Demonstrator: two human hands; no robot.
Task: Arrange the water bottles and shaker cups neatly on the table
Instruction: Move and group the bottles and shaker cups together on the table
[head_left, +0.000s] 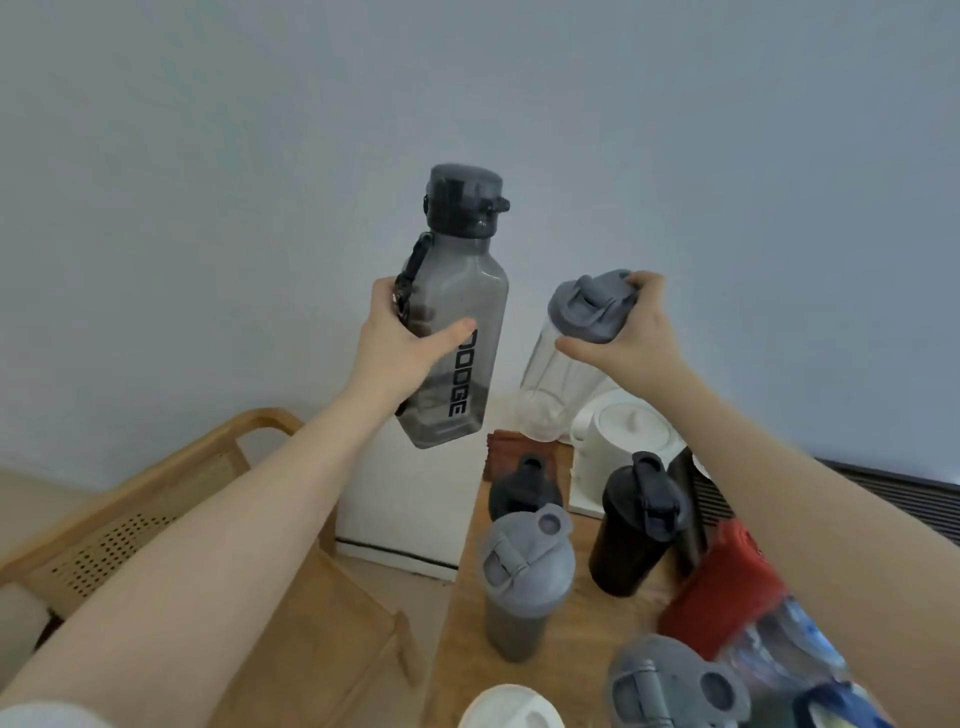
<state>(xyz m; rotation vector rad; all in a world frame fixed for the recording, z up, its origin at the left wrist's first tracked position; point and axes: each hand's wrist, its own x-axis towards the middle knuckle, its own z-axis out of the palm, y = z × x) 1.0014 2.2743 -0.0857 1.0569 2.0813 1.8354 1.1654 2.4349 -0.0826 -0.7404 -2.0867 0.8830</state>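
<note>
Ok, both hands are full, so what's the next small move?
Probably lower the smoky grey square bottle in the left hand onto the wooden table: it hangs off the table's edge, while the right hand holds the clear shaker above it.

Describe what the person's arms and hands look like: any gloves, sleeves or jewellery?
Both hands, left hand and right hand, are bare: no gloves, rings or watch visible. The forearms are uncovered too. Only a bit of white sleeve shows at the left arm's upper end.

We read only one text, black capital letters "DODGE" running lengthwise along the side of the smoky grey square bottle (457, 332), its first letter partly covered by the left hand (400, 343) gripping it.
</note>
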